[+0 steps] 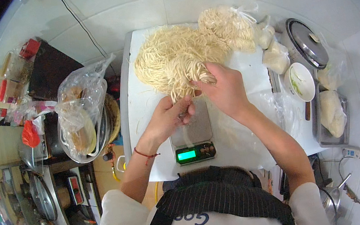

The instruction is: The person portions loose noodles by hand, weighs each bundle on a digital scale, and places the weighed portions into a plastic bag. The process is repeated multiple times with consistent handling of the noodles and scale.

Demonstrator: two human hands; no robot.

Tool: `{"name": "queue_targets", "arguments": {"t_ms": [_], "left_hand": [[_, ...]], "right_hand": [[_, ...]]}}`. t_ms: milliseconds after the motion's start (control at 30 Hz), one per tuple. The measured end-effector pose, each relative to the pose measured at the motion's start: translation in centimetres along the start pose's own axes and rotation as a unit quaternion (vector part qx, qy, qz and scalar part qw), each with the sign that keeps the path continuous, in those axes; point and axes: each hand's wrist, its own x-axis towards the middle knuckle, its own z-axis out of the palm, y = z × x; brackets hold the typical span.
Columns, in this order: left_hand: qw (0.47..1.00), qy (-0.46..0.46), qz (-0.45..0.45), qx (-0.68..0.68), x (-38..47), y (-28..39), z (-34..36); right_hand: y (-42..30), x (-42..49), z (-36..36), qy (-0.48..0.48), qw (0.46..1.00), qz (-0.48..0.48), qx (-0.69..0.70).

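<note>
My right hand (pixel 227 89) grips a looped bundle of fresh noodles (pixel 191 70) above the table. My left hand (pixel 173 115) has its fingers curled at the lower end of this bundle, with the strands running in behind the thumb. Both hands are in front of a large heap of loose noodles (pixel 156 52). Beneath the left hand sits a digital kitchen scale (pixel 192 135) with a lit green display, its far part covered by the fingers. A clear plastic bag (pixel 278 107) lies flat to the right of my right forearm.
A bag of noodles (pixel 228 28) adjoins the heap. Small filled bags (pixel 275 56), a lidded pot (pixel 306 43), a white bowl (pixel 299 83) with green scraps and a metal tray (pixel 320 129) line the right. Plastic-covered bowls (pixel 85 127) stand left of the white table (pixel 149 131).
</note>
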Motion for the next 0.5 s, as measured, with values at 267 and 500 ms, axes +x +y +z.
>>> {"name": "queue_targets", "arguments": {"t_ms": [267,500], "left_hand": [[0.828,0.025,0.133,0.545,-0.2,5.9,0.8],[0.932,-0.105,0.062,0.342,2.1,6.1,0.1]], "right_hand": [[-0.3,-1.6,-1.0,-0.108,0.987,0.014,-0.115],[0.5,-0.5,-3.8,-0.399,0.840,0.246,0.273]]}}
